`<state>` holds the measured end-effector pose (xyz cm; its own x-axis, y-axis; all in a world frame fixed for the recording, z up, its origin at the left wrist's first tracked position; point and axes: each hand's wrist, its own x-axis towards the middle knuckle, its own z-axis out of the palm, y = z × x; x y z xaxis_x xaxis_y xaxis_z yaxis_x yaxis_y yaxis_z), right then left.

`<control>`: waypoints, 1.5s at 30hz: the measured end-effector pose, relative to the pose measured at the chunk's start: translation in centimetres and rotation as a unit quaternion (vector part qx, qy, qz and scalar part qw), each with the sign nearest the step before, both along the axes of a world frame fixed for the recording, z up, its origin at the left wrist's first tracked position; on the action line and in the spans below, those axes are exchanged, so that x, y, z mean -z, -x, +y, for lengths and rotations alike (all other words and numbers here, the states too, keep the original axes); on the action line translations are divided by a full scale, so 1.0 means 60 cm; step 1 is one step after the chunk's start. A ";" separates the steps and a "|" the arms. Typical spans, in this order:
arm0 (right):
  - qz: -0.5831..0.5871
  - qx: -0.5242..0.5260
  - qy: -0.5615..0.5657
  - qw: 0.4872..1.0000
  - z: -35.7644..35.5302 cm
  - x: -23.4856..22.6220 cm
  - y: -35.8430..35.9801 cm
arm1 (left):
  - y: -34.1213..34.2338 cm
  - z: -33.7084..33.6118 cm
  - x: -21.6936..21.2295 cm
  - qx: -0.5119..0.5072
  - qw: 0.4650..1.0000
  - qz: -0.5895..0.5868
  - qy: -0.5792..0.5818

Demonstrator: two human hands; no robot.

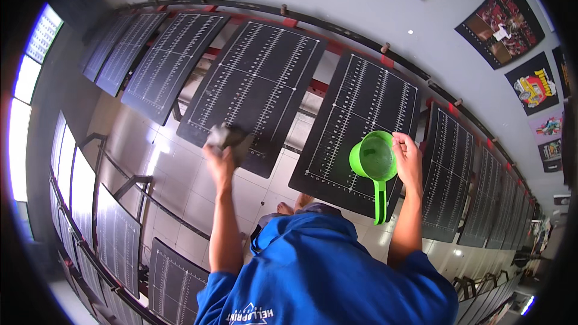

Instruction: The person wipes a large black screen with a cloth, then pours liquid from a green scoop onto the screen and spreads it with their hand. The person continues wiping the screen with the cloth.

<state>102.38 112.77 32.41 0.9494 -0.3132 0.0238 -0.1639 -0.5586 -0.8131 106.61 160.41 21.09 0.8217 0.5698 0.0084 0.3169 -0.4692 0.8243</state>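
My left hand (219,161) is closed on a dark grey rag (233,136), both a little smeared by motion. The rag is over the near left part of a black printing board (253,78) marked with white ruled scales. On the other side, my right hand (407,159) grips the rim of a bright green plastic dipper (378,157). Its cup faces up, with what looks like some clear liquid inside, and its handle points back toward me. The dipper is above a second black board (352,93) of the same kind.
More ruled boards stretch away in a row to the left (174,54) and right (448,171), along a dark rail (337,29) by the wall. Behind me on the left stands another rack with boards (117,238). Pale tiles (192,201) cover the floor. Printed pictures (504,23) hang at right.
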 end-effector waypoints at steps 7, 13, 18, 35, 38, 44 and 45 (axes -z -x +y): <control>0.168 -0.125 0.226 0.952 0.010 0.011 0.001 | 0.609 0.323 -0.020 -0.345 0.915 0.076 -0.194; 0.094 0.022 0.082 0.992 -0.019 -0.013 -0.033 | 0.864 0.410 0.021 -0.566 0.691 0.415 -0.174; 0.089 -0.056 0.082 0.991 -0.158 0.179 -0.030 | 0.613 0.264 0.114 -0.256 0.944 0.148 -0.144; 0.051 -0.077 0.150 0.984 -0.137 0.211 0.001 | 0.182 -0.521 -0.091 0.402 0.566 0.407 0.594; 0.053 0.089 0.008 0.995 -0.154 0.207 0.018 | 0.171 -0.503 -0.109 0.379 0.675 0.387 0.501; -0.066 0.065 -0.407 0.909 -0.098 0.077 0.036 | 0.097 -0.402 -0.130 0.462 0.761 0.377 0.257; -0.061 0.046 -0.375 0.924 -0.081 0.051 0.033 | 0.086 -0.390 -0.130 0.471 0.759 0.380 0.241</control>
<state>100.37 107.94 29.36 0.9227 -0.3636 -0.1278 -0.0645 0.1813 -0.9813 101.44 137.04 28.90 0.5308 -0.4858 -0.6944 0.4977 -0.4845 0.7194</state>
